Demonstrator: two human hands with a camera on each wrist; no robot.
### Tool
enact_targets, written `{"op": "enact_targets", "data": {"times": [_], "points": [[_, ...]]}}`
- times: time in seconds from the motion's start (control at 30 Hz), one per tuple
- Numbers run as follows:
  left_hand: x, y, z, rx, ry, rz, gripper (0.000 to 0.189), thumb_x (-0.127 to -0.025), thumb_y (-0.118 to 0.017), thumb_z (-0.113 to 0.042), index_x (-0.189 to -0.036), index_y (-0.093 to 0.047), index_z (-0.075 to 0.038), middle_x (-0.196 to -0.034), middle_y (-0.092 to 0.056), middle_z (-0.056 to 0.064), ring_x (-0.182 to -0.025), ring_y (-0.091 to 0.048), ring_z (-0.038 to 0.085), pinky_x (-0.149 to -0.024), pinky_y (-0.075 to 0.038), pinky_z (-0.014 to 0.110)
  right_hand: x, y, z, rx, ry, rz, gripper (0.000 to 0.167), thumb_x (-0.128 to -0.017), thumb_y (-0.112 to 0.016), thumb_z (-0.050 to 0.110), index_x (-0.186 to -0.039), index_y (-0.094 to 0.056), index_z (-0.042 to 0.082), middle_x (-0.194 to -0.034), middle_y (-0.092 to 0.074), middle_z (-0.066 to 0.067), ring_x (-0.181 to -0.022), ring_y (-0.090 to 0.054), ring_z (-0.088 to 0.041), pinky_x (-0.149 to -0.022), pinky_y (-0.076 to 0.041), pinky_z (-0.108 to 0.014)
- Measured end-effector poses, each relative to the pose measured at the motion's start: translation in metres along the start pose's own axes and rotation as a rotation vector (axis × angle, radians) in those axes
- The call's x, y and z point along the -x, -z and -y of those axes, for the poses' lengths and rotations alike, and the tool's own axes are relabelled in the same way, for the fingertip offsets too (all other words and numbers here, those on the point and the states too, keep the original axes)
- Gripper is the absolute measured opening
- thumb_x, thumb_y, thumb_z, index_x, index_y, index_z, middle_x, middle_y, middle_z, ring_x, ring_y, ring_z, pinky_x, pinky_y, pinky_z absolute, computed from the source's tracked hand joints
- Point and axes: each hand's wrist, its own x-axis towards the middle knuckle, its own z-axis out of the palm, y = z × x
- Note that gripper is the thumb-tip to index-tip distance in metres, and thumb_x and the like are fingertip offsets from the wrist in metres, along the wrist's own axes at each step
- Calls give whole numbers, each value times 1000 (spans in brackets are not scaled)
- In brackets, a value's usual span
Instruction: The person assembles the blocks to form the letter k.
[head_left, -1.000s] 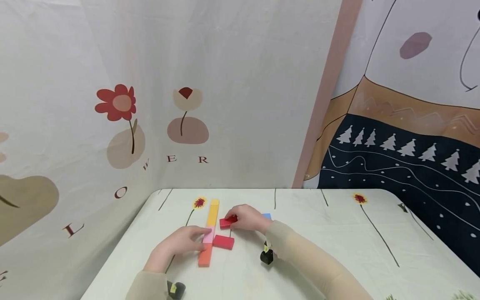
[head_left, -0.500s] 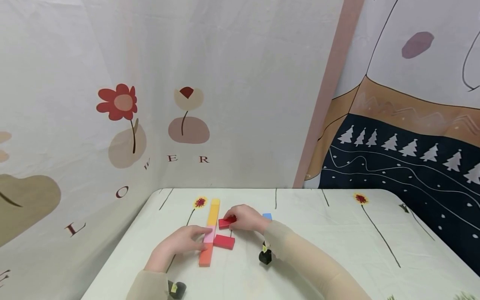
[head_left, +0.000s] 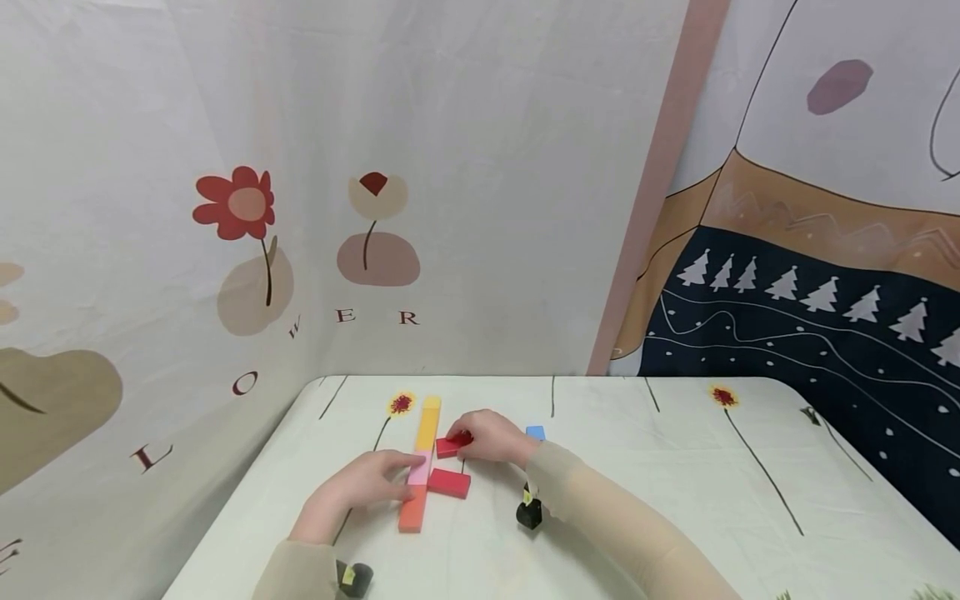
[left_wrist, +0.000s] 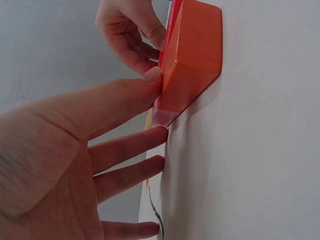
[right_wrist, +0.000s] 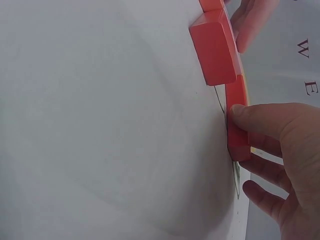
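Several fingers (left_wrist: 127,148) straight | left hand (head_left: 362,482) touching block row (head_left: 427,427) | right hand (head_left: 489,436), fingers pinching far red block (right_wrist: 237,133)

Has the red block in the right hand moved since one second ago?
Yes, slightly leftward: in the head view, the held red block now sits closer to the yellow block.

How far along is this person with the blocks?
Looks done: a row of yellow, pink and orange blocks lies end to end, with one red block beside it. In hand: the right hand pinches a second red block, while the left hand touches the row. Probably left: releasing that block, and perhaps placing the blue block, which lies apart.
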Motion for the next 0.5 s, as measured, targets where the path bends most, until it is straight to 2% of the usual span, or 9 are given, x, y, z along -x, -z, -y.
{"op": "enact_targets", "data": {"times": [0.5], "points": [[0, -1, 2, -1, -5, -10, 54, -78, -81, -29, -128, -65, -23, -128, -61, 3, -125, -49, 32, -99, -40, 60, -1, 1, 2, 10, 3, 6, 22, -85, -77, 18, -106, -74, 19, -96, -66, 12, -83, -54, -4, -81, -49, -19]]}}
